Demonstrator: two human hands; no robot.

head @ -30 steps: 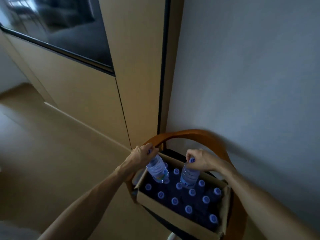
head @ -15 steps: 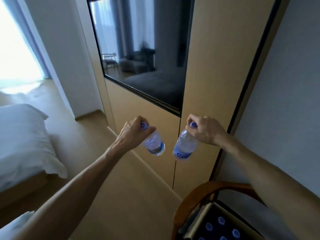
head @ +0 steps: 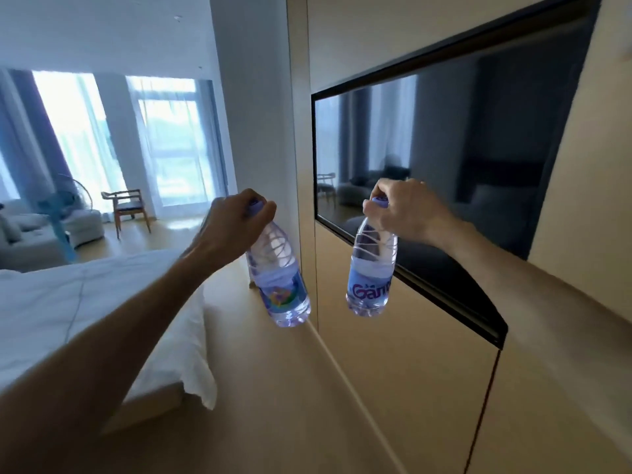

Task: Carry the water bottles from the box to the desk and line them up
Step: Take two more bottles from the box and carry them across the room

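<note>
Now the carry is under way: the left hand (head: 232, 224) has its fingers clamped round the cap end of the left bottle (head: 278, 280), the right hand (head: 405, 213) likewise on the right bottle (head: 371, 271), both hanging in mid-air. No worktop shows yet; next comes finding it and standing both upright side by side.
</note>
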